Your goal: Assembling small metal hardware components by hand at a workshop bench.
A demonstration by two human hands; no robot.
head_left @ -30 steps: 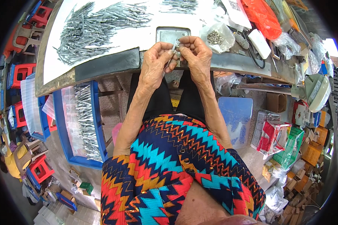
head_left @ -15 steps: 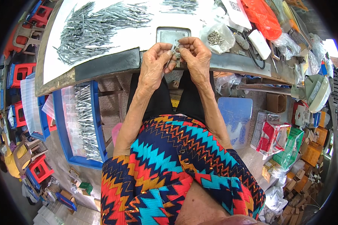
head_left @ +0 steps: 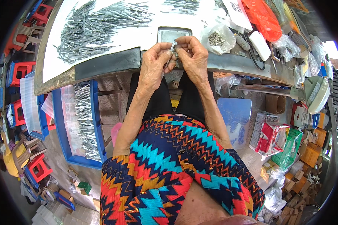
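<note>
Pinches slim metal piece (head_left: 173, 45) in left hand (head_left: 155, 62) — holds right hand (head_left: 194, 58) curled beside its upper end — cannot tell whether gripping.

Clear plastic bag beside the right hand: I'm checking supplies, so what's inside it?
The clear plastic bag, beside the right hand, holds a heap of small metallic pieces. The heap's top layer shows; whatever lies beneath it is covered.
</note>
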